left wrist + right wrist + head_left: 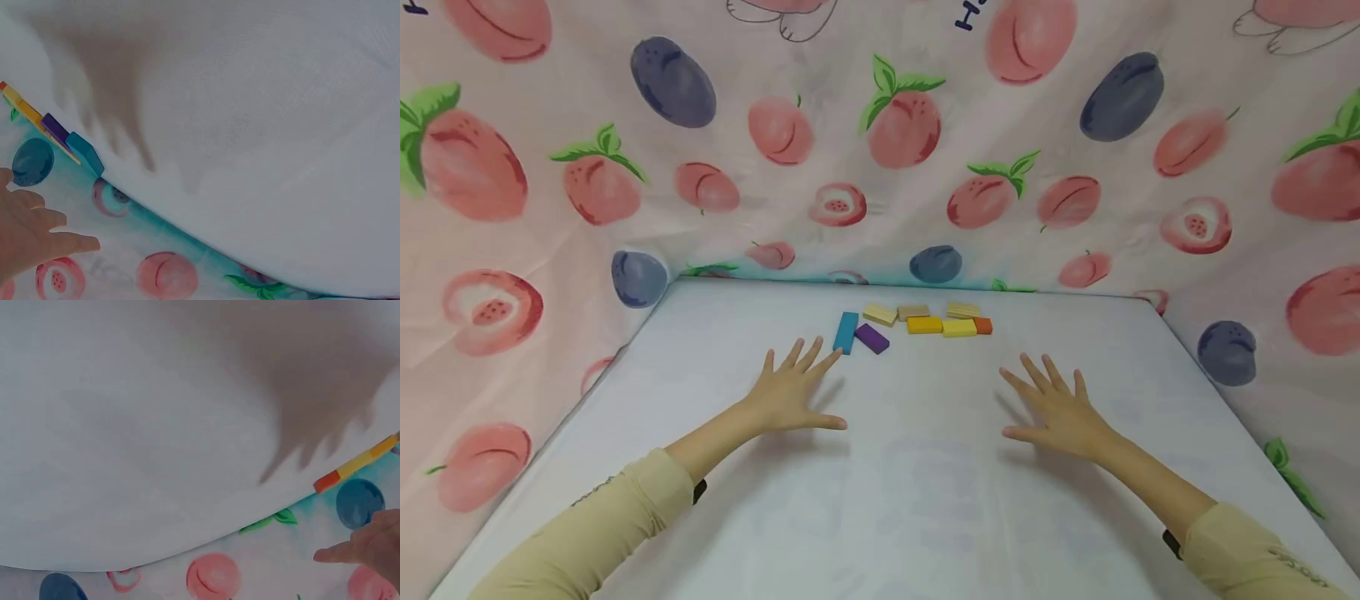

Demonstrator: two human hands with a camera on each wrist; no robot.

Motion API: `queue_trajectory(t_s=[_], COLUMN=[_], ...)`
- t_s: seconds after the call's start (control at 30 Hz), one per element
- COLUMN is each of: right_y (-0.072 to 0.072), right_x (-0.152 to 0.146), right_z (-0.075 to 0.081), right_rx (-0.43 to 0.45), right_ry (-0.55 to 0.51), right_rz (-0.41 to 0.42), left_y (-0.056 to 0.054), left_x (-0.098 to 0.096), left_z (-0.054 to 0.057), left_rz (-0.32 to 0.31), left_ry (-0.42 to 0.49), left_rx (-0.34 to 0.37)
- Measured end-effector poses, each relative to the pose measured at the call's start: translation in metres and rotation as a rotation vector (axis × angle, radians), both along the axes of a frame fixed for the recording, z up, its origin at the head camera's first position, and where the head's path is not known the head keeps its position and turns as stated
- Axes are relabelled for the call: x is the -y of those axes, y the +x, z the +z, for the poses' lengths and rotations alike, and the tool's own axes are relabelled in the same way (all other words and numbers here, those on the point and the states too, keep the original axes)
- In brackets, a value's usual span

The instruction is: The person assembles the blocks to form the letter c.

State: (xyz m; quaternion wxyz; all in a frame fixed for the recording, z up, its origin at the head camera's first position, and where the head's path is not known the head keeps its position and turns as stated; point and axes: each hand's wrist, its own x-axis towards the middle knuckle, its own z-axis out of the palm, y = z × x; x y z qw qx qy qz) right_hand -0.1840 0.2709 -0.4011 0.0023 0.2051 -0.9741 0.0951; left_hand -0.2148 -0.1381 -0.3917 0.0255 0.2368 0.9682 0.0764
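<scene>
My left hand hovers above the white table with its fingers spread, holding nothing. Its fingertips are nearest to a blue block and a purple block. On the other side my right hand is also spread above the table, its palm down and nothing in it. Toward the back lie an orange-yellow block, a yellow block and an orange block in a row. Behind them are plain wooden blocks. In the left wrist view the blue block stands out beside the purple one.
The white table spreads out under both arms. A fruit-patterned cloth rises behind the table's back edge and along both sides. Hand shadows fall on the tabletop.
</scene>
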Motion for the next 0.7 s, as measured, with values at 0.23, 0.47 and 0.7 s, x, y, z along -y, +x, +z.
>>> queue_trajectory(t_s=[0.23,0.47,0.7], right_y=[0.006,0.010,0.008], right_x=[0.003,0.007,0.006], right_z=[0.005,0.009,0.011], right_rx=[-0.001,-0.036,-0.074], right_ry=[0.013,0.024,0.040], right_rz=[0.032,0.058,0.086], left_y=[0.002,0.006,0.010], left_x=[-0.003,-0.003,-0.004], left_z=[0.008,0.012,0.010], left_rz=[-0.021,-0.046,-0.061], left_ry=[0.017,0.059,0.094], left_rx=[-0.025,-0.015,-0.049])
